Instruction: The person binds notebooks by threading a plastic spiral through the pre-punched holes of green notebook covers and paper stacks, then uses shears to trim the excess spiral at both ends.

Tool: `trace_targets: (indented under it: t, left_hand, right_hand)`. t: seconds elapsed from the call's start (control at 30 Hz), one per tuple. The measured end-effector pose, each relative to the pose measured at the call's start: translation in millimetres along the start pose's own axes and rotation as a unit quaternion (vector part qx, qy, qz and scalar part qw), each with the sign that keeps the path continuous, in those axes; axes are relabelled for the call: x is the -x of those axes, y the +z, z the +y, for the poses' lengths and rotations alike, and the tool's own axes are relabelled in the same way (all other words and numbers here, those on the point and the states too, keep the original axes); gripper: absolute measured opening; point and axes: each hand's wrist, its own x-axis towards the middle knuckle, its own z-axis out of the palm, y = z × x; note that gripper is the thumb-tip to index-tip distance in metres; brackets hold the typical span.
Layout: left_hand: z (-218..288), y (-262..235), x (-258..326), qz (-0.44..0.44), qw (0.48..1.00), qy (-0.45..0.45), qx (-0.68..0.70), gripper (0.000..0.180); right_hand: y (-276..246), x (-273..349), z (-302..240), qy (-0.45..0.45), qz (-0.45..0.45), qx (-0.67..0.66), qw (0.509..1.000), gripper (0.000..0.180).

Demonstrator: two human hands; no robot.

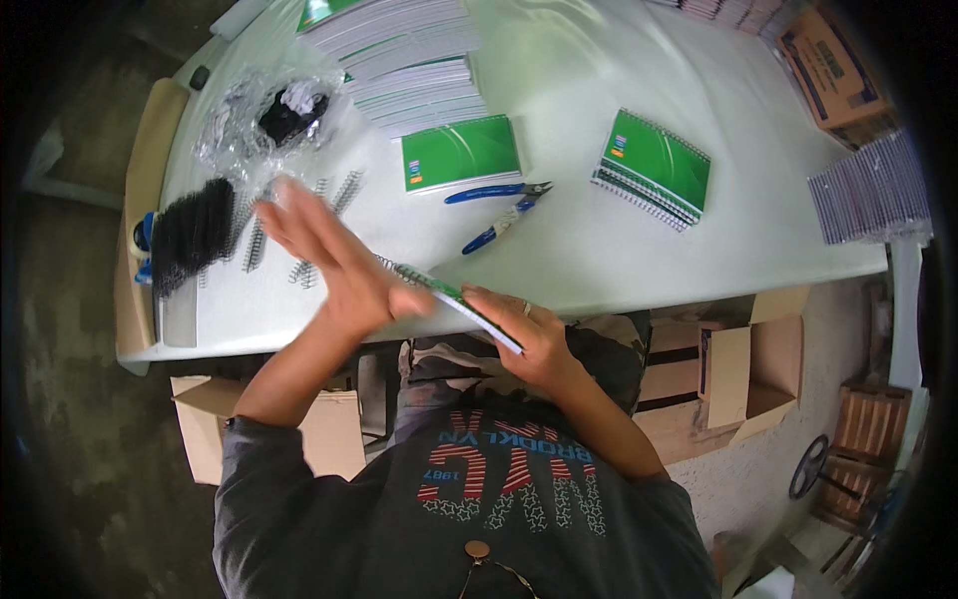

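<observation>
My right hand (534, 344) grips a thin green-covered notebook (474, 317), held edge-on and tilted over the table's front edge. A spiral wire coil (399, 270) shows at the notebook's upper left end. Beside that coil my left hand (339, 260) is raised with its fingers stretched out, a little blurred by motion. Its palm faces the notebook; whether the thumb touches the cover I cannot tell. Beyond the hands lie blue-handled pliers (486, 192) and a second blue-handled tool (489, 233). Loose wire coils (344, 192) lie behind my left hand.
A green-covered stack (462, 155) fronts more piles of sheets (414, 90). Coil-bound notebooks (659, 165) are stacked at right. Black coils (195, 235) and a clear plastic bag (244, 125) are at left. Cardboard boxes (828, 65) and wrapped notebooks (868, 190) stand far right.
</observation>
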Motion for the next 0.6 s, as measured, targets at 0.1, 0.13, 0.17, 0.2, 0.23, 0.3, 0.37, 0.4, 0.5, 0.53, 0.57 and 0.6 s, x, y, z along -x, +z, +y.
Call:
trace_targets:
  t: [0.1,0.13,0.17,0.2,0.23,0.3,0.37,0.4,0.5,0.53,0.57,0.6]
  left_hand:
    - [29,10,54,-0.293,0.941,-0.106,0.133,0.119]
    - [51,4,77,-0.354,0.933,0.032,0.056,0.111]
    - [62,-10,86,-0.329,0.924,0.197,-0.015,0.107]
    - [57,-11,91,-0.335,0.933,0.123,0.052,0.108]
    - [50,-12,95,-0.337,0.933,0.047,0.118,0.109]
    - [20,-2,23,-0.056,0.998,-0.005,0.033,0.113]
    - [15,5,13,-0.035,0.996,-0.066,0.043,0.117]
    - [30,10,41,-0.094,0.986,-0.066,0.12,0.118]
    - [61,-13,73,-0.26,0.945,0.178,0.093,0.125]
    - [50,-8,57,-0.154,0.973,0.149,0.082,0.122]
    - [38,-2,43,-0.055,0.989,0.11,0.076,0.119]
    - [22,2,15,-0.003,0.999,0.015,0.037,0.11]
  right_hand:
    - [5,4,2,0.011,0.015,0.044,0.999,0.05]
    - [1,5,8,0.014,0.044,0.038,0.998,0.05]
    - [0,6,10,0.013,0.044,0.034,0.998,0.05]
    - [-1,5,11,-0.013,0.038,0.049,0.998,0.049]
    - [0,4,10,-0.04,0.033,0.064,0.997,0.049]
    - [1,8,4,-0.015,0.005,0.029,0.999,0.048]
    - [5,3,3,-0.041,-0.025,0.019,0.999,0.045]
    - [8,4,5,-0.033,0.003,0.032,0.999,0.042]
    - [-1,6,9,0.0,0.029,0.045,0.999,0.04]
    - [-3,3,9,-0.029,0.018,0.063,0.997,0.039]
    - [1,3,6,-0.02,0.017,0.061,0.998,0.039]
    - [4,3,3,-0.028,0.007,0.041,0.999,0.039]
